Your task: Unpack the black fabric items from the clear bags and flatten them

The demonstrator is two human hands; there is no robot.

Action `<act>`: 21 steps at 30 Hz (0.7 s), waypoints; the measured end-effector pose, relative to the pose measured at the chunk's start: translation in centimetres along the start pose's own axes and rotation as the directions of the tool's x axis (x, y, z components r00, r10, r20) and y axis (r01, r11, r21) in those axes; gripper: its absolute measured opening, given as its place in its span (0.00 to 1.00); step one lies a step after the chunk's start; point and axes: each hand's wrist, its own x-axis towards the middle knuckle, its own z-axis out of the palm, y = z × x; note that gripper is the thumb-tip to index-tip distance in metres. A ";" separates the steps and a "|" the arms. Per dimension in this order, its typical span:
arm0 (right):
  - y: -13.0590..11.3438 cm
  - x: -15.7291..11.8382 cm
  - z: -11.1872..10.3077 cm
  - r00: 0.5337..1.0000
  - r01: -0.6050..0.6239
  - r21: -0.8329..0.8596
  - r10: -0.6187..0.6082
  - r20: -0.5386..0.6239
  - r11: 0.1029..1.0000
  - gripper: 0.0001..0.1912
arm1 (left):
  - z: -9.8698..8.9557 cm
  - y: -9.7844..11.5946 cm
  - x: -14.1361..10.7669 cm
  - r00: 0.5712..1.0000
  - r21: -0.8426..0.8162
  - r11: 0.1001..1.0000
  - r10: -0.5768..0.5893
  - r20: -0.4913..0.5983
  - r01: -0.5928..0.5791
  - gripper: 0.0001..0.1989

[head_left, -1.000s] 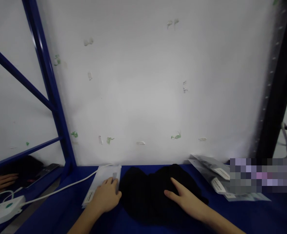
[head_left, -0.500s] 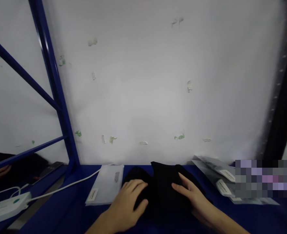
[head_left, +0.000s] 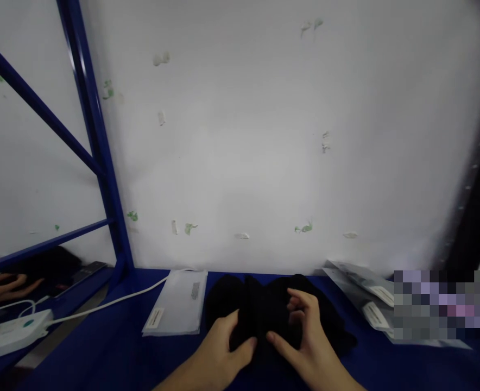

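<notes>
A piece of black cloth (head_left: 264,304), bunched and folded, lies on the blue tabletop in front of me; its exact kind is hard to make out in the dark folds. My left hand (head_left: 227,353) is closed on its near left side, the thumb on top and the fingertips hidden in the fabric. Over its right half is my right hand (head_left: 305,336), thumb stretched toward the middle fold and fingers loosely curled, with a gap between them. A raised fold stands between the two hands. Left of the cloth lies a flat whitish plastic bag (head_left: 178,304) with a barcode label.
Clear plastic bags with labels (head_left: 370,304) are stacked at the right, beside a blurred-out patch. A white cable (head_left: 121,296) runs to a power strip (head_left: 16,334). Blue frame bars (head_left: 97,130) rise at left, where another person's hand (head_left: 4,288) touches black fabric near a phone (head_left: 89,271).
My right hand has shifted left and its fingers have curled and come apart from the cloth flap. My left hand has turned and gripped the cloth. The upright flap has folded leftward.
</notes>
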 end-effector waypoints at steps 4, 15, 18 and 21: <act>-1.6 0.5 -1.2 0.962 0.119 0.019 -0.120 0.244 0.993 0.11 | 0.2 -0.8 -0.1 0.999 -0.085 0.996 0.011 0.049 -0.007 0.23; -3.4 0.8 -1.9 0.905 0.027 0.145 -0.086 0.417 0.989 0.31 | -0.1 -2.1 0.4 0.991 -0.215 0.969 -0.129 -0.039 0.118 0.21; -3.4 1.2 -2.2 0.930 -0.032 0.140 -0.022 0.368 0.990 0.22 | -0.1 -2.2 0.4 0.993 -0.185 0.977 -0.117 -0.031 0.109 0.19; -2.5 1.8 -2.5 0.937 -0.169 0.157 0.109 0.332 0.973 0.19 | -0.4 -2.7 0.4 0.991 -0.196 0.975 -0.120 -0.058 0.107 0.17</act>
